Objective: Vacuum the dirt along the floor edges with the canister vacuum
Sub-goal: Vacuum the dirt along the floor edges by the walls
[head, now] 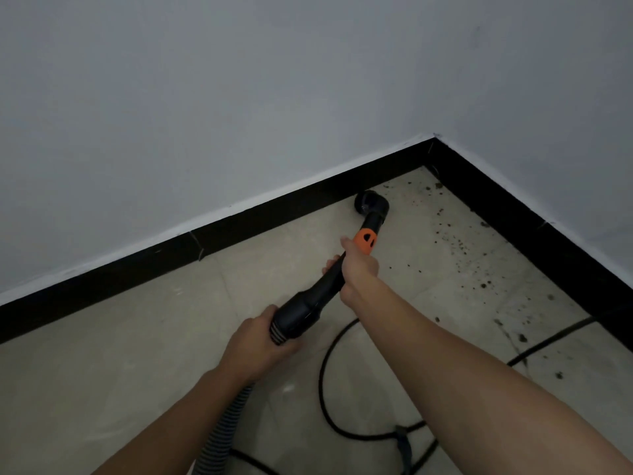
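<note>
Left hand (260,347) grip closed round hose cuff (294,317), right hand (358,265) round wand (325,286); nozzle (370,202) at skirting (274,214), edge pass underway, next probably sweeping toward dirt (483,285) at 3 o'clock.

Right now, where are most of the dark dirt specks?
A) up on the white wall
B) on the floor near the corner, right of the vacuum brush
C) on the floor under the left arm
B: the dirt specks dot the floor tiles between the brush head of the vacuum wand and the right-hand baseboard.
</note>
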Demonstrator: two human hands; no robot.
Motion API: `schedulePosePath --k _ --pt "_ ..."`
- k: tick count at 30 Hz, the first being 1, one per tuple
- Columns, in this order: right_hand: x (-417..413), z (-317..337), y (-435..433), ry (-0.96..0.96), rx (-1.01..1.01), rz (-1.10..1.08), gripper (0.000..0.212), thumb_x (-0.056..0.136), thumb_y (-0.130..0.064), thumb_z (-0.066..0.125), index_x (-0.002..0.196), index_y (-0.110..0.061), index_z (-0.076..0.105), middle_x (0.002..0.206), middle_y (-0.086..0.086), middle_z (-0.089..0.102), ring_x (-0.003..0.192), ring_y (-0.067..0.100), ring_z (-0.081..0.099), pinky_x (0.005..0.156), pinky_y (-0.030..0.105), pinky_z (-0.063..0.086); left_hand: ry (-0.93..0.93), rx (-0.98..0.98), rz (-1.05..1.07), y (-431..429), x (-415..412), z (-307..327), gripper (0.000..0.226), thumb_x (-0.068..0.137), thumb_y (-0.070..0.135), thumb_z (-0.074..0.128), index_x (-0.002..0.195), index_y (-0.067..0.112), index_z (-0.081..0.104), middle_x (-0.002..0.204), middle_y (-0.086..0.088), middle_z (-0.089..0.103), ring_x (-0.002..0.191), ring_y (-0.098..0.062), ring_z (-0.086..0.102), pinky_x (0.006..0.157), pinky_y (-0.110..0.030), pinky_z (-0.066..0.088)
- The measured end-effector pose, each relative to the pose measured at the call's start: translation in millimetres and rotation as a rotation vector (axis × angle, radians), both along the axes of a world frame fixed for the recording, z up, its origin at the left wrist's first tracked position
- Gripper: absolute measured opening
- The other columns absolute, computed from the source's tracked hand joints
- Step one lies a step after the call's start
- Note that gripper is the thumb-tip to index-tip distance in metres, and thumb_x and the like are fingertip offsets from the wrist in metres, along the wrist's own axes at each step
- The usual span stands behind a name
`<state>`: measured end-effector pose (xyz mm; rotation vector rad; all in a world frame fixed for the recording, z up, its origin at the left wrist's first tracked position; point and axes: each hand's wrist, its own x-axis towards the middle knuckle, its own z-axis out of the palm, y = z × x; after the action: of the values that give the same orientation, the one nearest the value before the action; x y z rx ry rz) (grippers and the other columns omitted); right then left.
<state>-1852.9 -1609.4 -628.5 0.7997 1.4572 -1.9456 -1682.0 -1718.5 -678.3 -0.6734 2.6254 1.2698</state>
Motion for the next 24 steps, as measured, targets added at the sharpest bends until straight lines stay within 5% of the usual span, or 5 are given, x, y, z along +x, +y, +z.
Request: schedulePosePath --k 7,16,20,24 --pt "39.2 -23.3 10.1 -0.009 -0.031 -0.152 0.02 0.093 -0.024 0.067 0.09 -0.009 0.055 0.069 0.009 0.056 0.053 0.02 0.056 0.06 0.036 0.056 -0.086 -0.163 -0.09 -12.7 11.5 -9.6 0.018 0.078 0.036 0.072 0.088 0.03 0.058 0.081 0.012 0.065 0.072 -0.002 0.061 0.061 -0.021 0.048" --pt "-53.0 4.9 26.6 0.07 0.028 0.029 0.019 0.093 -0.019 0.065 0.098 -0.007 0.051 0.073 0.011 0.054 0.058 0.022 0.055 0.06 0.037 0.054 0.029 -0.053 -0.026 32.4 -56.5 2.6 0.025 0.08 0.031 0.07 0.096 0.017 0.055 0.083 0.002 0.064 0.073 -0.013 0.062 0.062 -0.03 0.052" --pt "-74.5 8.8 20.1 0.093 0.056 -0.009 0.015 0.093 -0.017 0.063 0.092 -0.008 0.051 0.068 0.01 0.053 0.055 0.02 0.053 0.056 0.034 0.053 0.091 -0.025 0.017 30.7 -75.3 6.7 0.032 0.078 0.037 0.073 0.096 0.02 0.053 0.08 0.005 0.063 0.068 -0.011 0.061 0.056 -0.03 0.05" --pt "-96.0 7.7 25.7 0.113 0.122 -0.067 0.015 0.093 -0.017 0.062 0.09 -0.01 0.049 0.066 0.009 0.053 0.052 0.019 0.051 0.053 0.032 0.05 0.136 0.073 0.019 37.0 -93.4 7.3 0.045 0.077 0.033 0.076 0.113 0.023 0.052 0.092 0.004 0.065 0.076 -0.011 0.063 0.067 -0.037 0.057"
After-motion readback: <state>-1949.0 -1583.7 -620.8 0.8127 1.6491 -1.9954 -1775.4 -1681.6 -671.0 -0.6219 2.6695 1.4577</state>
